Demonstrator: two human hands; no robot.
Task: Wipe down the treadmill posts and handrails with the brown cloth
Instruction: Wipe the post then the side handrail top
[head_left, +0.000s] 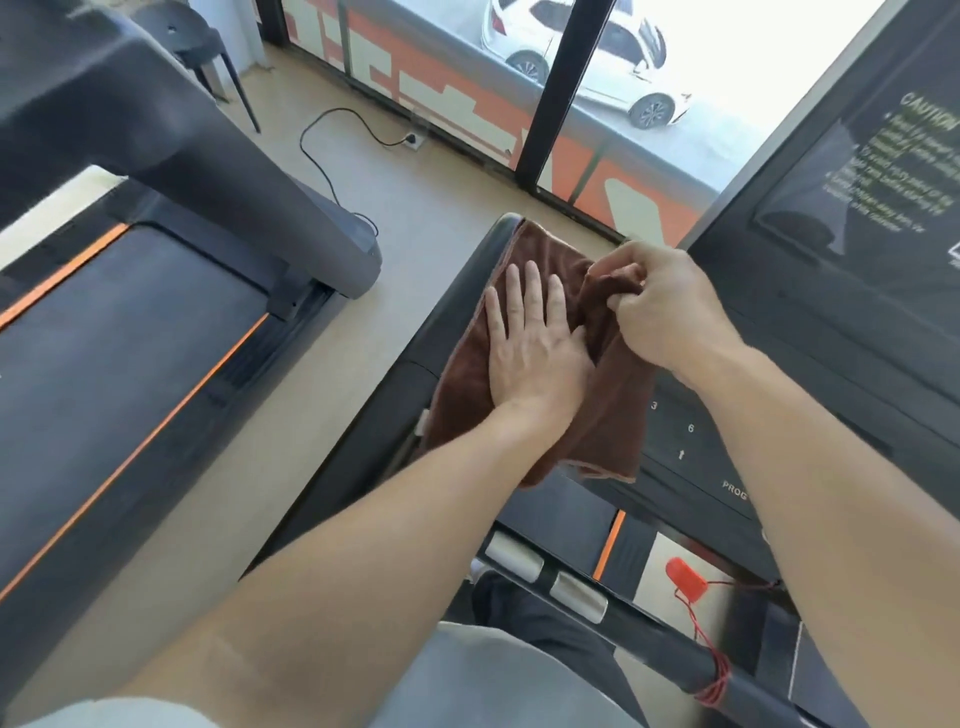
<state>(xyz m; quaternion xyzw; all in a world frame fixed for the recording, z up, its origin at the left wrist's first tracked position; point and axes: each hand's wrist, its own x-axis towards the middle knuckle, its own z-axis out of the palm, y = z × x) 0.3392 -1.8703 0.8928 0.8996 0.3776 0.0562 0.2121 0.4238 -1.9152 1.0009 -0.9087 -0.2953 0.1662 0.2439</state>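
Looking down, we lose the lower corner of the brown cloth (545, 364) behind our left forearm, and the handrail (457, 306) beneath it is mostly covered. At centre frame our left hand (530, 343) lies flat on the cloth, fingers straight and slightly apart. Our right hand (660, 306) pinches a bunched fold. The cloth's long axis follows the rail, toward upper centre.

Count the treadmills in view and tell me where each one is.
2. One treadmill stands at the left, its orange-edged belt showing. The other is right in front, its console under the brown cloth and both hands. More may sit outside the frame.
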